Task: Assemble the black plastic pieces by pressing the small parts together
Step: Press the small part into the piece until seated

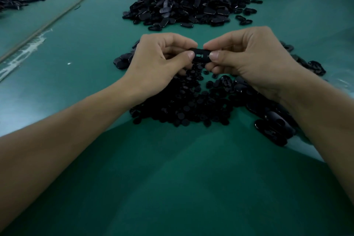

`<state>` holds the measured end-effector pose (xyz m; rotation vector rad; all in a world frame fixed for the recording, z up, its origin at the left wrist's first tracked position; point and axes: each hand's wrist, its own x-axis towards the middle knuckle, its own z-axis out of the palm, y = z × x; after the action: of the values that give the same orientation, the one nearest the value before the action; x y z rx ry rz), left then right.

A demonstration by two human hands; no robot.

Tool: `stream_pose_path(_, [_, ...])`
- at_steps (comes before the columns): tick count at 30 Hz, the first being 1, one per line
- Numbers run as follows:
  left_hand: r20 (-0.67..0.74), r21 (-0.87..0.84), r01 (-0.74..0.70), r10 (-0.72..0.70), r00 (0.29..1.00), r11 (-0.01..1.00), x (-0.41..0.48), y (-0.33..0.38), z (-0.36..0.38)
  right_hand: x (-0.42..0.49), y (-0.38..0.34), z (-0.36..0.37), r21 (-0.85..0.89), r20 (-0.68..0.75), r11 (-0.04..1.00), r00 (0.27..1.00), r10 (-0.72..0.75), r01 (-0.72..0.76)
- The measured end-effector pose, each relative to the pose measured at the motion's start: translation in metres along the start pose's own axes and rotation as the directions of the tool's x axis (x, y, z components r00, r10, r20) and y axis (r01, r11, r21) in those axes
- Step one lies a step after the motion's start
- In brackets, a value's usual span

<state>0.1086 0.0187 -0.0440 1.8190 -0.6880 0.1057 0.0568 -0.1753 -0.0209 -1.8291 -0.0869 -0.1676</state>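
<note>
L hand (155, 59) and R hand (249, 57) pinch opposite ends of one black oval piece (200, 55), thumb + fingers each side, held above pile of small round parts (182, 101) on green tabletop (172, 178). Larger oval-piece pile (183, 5) farther back.

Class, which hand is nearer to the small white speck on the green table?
Left. The left hand is to the right of the small white speck; the right hand is farther right, past the black oval plastic piece both pinch.
</note>
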Motion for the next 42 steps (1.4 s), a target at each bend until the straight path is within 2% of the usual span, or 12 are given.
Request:
stream_pose_path(2, [-0.015, -0.043, 0.006, -0.007, 1.0, 0.999, 0.001, 0.001, 0.0, 0.001, 0.002, 0.001, -0.024, -0.016, 1.0, 1.0, -0.013, 0.013])
stream_pose_path(5, [-0.037, -0.104, 0.017, -0.02, 0.999, 0.994, 0.001, 0.002, 0.0, 0.001, 0.005, 0.001, -0.191, -0.046, 0.98, 0.997, -0.067, 0.057])
stream_pose_path(7, [-0.052, -0.137, 0.018, -0.025, 0.998, 0.99, 0.001, 0.003, 0.001, 0.0, 0.005, 0.002, -0.228, -0.042, 0.971, 0.996, -0.077, 0.065])
stream_pose_path(12, [-0.088, -0.266, 0.024, -0.049, 0.995, 0.964, 0.0, 0.007, 0.004, 0.0, 0.002, 0.008, 0.044, -0.016, 0.999, 1.0, -0.005, 0.006])
stream_pose_path(15, [-0.047, -0.239, 0.043, -0.056, 0.997, 0.97, -0.002, 0.007, 0.006, -0.001, 0.002, 0.014, 0.105, -0.006, 0.994, 1.0, -0.003, 0.004])
stream_pose_path(17, [-0.032, -0.225, 0.047, -0.055, 0.998, 0.973, -0.003, 0.006, 0.008, -0.001, 0.003, 0.016, 0.02, -0.008, 0.999, 0.999, -0.034, 0.034])
stream_pose_path(19, [-0.041, -0.213, 0.045, -0.055, 0.998, 0.976, -0.003, 0.004, 0.009, 0.0, 0.005, 0.017, -0.177, -0.029, 0.981, 0.996, -0.087, 0.08])
stream_pose_path(22, [-0.083, -0.186, 0.048, -0.064, 0.994, 0.981, 0.0, 0.002, 0.006, 0.001, 0.008, 0.014, -0.478, -0.033, 0.869, 0.987, -0.16, 0.125])
stream_pose_path(25, [-0.116, -0.129, 0.056, -0.071, 0.991, 0.99, 0.002, -0.001, 0.005, 0.001, 0.012, 0.011, -0.63, 0.032, 0.766, 0.99, -0.135, 0.124])
stream_pose_path(29, [-0.12, -0.095, 0.068, -0.079, 0.99, 0.993, 0.002, -0.004, 0.005, 0.003, 0.014, 0.014, -0.716, 0.078, 0.687, 0.992, -0.096, 0.123])
stream_pose_path(36, [-0.161, 0.001, 0.037, -0.036, 0.986, 0.999, 0.004, -0.006, 0.003, 0.007, 0.013, 0.021, -0.74, 0.061, 0.67, 0.998, -0.027, 0.063])
stream_pose_path(42, [-0.195, 0.015, 0.049, -0.045, 0.98, 0.999, 0.003, -0.005, 0.004, 0.007, 0.013, 0.024, -0.825, 0.069, 0.551, 0.991, -0.118, 0.123])
